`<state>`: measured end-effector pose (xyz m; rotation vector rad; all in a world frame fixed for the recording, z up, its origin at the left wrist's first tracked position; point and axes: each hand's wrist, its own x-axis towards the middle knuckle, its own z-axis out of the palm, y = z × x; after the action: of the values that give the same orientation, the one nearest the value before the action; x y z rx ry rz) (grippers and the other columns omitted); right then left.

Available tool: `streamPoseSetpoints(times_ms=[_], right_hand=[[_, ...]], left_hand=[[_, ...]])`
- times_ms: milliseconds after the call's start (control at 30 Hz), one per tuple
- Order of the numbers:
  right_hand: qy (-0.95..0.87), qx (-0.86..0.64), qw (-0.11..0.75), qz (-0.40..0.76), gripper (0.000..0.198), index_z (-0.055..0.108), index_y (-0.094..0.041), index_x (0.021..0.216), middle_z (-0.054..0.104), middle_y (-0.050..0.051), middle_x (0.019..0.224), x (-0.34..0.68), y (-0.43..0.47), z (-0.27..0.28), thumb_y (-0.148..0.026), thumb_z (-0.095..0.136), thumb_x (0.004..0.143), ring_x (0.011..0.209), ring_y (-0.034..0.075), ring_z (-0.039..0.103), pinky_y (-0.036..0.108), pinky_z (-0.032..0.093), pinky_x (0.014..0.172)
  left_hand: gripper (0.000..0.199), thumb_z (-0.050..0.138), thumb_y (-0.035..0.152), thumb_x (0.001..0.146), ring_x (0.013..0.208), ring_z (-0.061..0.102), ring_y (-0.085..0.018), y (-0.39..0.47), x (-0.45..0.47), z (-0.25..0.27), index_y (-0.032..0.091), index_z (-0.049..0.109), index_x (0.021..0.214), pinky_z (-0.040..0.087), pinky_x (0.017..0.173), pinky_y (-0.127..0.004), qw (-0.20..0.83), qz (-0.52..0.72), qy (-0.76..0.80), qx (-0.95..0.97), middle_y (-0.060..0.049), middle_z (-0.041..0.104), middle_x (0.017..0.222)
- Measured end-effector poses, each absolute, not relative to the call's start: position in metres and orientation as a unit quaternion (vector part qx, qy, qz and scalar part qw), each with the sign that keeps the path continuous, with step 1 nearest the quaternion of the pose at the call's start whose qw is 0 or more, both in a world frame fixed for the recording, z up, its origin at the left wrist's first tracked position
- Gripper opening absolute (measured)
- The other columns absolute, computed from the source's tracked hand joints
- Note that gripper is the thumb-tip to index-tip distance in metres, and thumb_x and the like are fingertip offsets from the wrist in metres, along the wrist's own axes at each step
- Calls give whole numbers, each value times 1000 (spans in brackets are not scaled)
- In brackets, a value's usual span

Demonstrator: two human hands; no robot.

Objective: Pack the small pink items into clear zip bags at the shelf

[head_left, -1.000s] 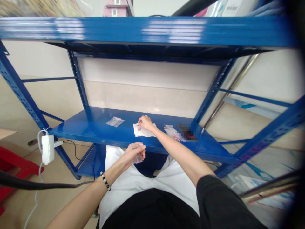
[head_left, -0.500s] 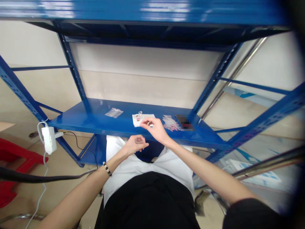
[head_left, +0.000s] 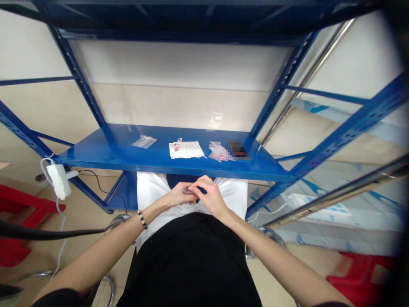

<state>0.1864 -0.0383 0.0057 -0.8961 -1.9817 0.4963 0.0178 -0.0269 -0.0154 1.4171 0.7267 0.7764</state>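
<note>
Fingertips [head_left: 191, 190] of both hands pinch a small clear bag [head_left: 188, 190] over our lap, below the blue shelf [head_left: 153, 158] edge. We've got left hand [head_left: 179, 196] and right hand [head_left: 209, 197] touching, bag between them; its long axis is unclear. White packet [head_left: 186, 149] lies ahead, right hand nearer.

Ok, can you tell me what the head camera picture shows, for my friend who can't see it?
A person's left hand and right hand meet over their lap, pinching a small clear item too small to identify. Beyond them, a blue shelf holds a white sheet and small clear bags.
</note>
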Motion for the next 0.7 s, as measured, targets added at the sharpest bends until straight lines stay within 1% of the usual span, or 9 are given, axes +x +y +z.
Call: streamPoseSetpoints(times_ms=[67, 133, 200, 267, 367, 433, 500, 600, 700], right_hand=[[-799, -345, 450, 198, 15, 70, -23, 91, 67, 6, 90, 188, -39, 6, -28, 56, 95, 92, 22, 57, 40, 46, 86], [-797, -337, 464, 189, 16, 69, -23, 98, 63, 8, 104, 190, -41, 7, -29, 55, 95, 103, 23, 55, 42, 44, 94], [-793, -336, 469, 196, 15, 68, -23, 97, 57, 9, 114, 191, -42, 7, -30, 56, 94, 111, 24, 53, 42, 41, 100], [-791, -330, 461, 230, 15, 65, -21, 90, 55, 9, 115, 192, -40, 6, -31, 55, 94, 111, 23, 53, 39, 42, 97], [-779, -328, 450, 287, 16, 59, -20, 90, 57, 8, 107, 193, -35, 3, -31, 50, 96, 101, 20, 56, 33, 46, 84], [-765, -345, 452, 301, 16, 56, -20, 93, 59, 5, 96, 195, -29, 0, -32, 47, 98, 90, 18, 57, 30, 46, 78], [-749, -369, 462, 300, 16, 54, -21, 91, 58, 2, 86, 197, -23, -2, -32, 46, 98, 79, 16, 56, 29, 45, 74], [-726, -379, 477, 319, 15, 52, -21, 87, 58, 0, 76, 201, -17, -3, -33, 48, 96, 70, 15, 56, 28, 44, 68], [-702, -381, 497, 339, 12, 52, -22, 93, 60, -1, 71, 204, -13, -4, -34, 53, 93, 67, 16, 59, 28, 45, 67]], left_hand=[[27, 75, 32, 75, 57, 57, -12, -29, 18, -13, 11, 65, 88, 42, 56, -24, 672, 349, 298, 581, -3, 63, 65], [31, 75, 33, 77, 62, 61, -15, -32, 18, -13, 12, 65, 96, 47, 62, -28, 718, 374, 255, 529, -4, 64, 69], [33, 77, 30, 77, 68, 64, -17, -37, 18, -13, 13, 65, 103, 51, 70, -32, 753, 383, 216, 489, -5, 66, 74], [33, 78, 24, 76, 78, 67, -20, -40, 18, -14, 13, 66, 105, 52, 78, -36, 771, 375, 195, 475, -8, 69, 82], [37, 78, 20, 75, 100, 66, -25, -39, 18, -14, 13, 67, 110, 50, 90, -40, 781, 347, 193, 483, -14, 70, 105], [42, 78, 22, 77, 109, 64, -27, -35, 19, -14, 14, 66, 116, 48, 95, -40, 782, 327, 199, 492, -17, 67, 117], [45, 75, 29, 80, 109, 65, -29, -29, 20, -16, 13, 64, 121, 47, 96, -41, 776, 320, 212, 500, -19, 66, 119], [49, 71, 40, 84, 103, 68, -29, -22, 20, -23, 9, 62, 121, 47, 97, -45, 749, 330, 250, 517, -23, 68, 114], [53, 69, 43, 85, 101, 69, -31, -20, 18, -27, 8, 60, 123, 49, 95, -46, 731, 323, 276, 533, -25, 69, 113]])
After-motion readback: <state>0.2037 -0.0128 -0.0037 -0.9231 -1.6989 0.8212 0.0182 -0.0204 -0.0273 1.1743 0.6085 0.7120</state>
